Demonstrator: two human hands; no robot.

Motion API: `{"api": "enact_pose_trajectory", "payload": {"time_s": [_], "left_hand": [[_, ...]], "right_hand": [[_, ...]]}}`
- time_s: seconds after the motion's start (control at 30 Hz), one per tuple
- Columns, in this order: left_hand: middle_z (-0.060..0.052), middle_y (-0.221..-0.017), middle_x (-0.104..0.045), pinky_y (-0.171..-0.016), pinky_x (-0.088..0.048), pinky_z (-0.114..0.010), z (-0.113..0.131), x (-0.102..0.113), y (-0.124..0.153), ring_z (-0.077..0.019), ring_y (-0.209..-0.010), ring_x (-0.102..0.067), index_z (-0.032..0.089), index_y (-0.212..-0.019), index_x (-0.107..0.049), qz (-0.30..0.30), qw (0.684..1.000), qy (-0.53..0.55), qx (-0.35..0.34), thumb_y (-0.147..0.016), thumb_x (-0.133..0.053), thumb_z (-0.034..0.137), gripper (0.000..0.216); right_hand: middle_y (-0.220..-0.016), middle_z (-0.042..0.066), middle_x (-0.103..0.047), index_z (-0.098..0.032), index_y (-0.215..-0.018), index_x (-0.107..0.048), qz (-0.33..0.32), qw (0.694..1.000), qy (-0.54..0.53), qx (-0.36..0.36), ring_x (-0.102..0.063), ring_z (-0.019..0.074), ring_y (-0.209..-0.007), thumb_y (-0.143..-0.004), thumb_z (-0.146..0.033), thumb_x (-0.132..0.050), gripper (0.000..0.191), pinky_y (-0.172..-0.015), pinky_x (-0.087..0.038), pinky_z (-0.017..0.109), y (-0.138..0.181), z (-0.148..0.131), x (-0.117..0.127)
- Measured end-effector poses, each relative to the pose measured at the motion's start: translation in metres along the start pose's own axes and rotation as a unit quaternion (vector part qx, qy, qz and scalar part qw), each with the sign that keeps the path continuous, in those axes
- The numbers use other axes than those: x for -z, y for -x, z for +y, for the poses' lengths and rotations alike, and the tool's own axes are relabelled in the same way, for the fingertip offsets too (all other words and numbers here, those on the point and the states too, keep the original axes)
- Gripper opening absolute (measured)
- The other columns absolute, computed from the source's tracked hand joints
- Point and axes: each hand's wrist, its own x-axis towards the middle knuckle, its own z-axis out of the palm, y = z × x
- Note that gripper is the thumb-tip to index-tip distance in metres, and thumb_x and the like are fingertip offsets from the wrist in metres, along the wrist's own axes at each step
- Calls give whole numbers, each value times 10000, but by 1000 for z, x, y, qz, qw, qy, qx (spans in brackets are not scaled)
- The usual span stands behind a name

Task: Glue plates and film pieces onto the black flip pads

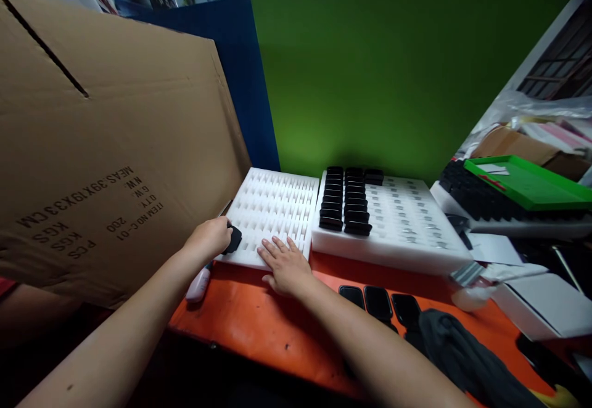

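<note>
My left hand [210, 238] is closed around a small flat black piece with rounded corners [235, 239], at the near left corner of a white slotted foam tray [277, 201]. The piece looks like a smartwatch case; my fingers partly cover it. My right hand [287, 266] lies flat on the tray's near edge with its fingers spread, holding nothing. Beside this tray stands a thicker white foam block [393, 251], where black pieces [356, 201] fill slots in rows on its left side.
On the orange table [259, 309] lie black rounded screens [377, 302], a dark cloth [457, 340] and a pink object [198, 285]. A large cardboard box [115, 130] rises at left, a green panel [370, 69] behind. A white box [546, 303] and green tray [531, 180] are right.
</note>
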Motion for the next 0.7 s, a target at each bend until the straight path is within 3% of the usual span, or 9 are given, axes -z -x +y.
{"api": "enact_pose_trajectory", "payload": {"time_s": [0.57, 0.7], "left_hand": [[-66, -1026, -580, -758, -483, -381, 41, -63, 17, -177, -881, -579, 135, -1057, -528, 51, 996, -45, 61, -852, -495, 295, 262], [-63, -1034, -579, -758, -485, -385, 43, -63, 15, -177, -882, -580, 140, -1056, -531, 71, 994, -35, 72, -847, -504, 298, 263]], "right_hand": [[-1441, 28, -230, -209, -1358, -264, 23, 999, -25, 0, -152, 238, -1312, -789, -417, -474, 642, -1065, -40, 474, -1, 3, -8], [-1440, 38, -232, -197, -1354, -276, 11, 999, -31, 4, -159, 251, -1309, -780, -417, -502, 655, -1064, -57, 474, -3, 2, -3]]}}
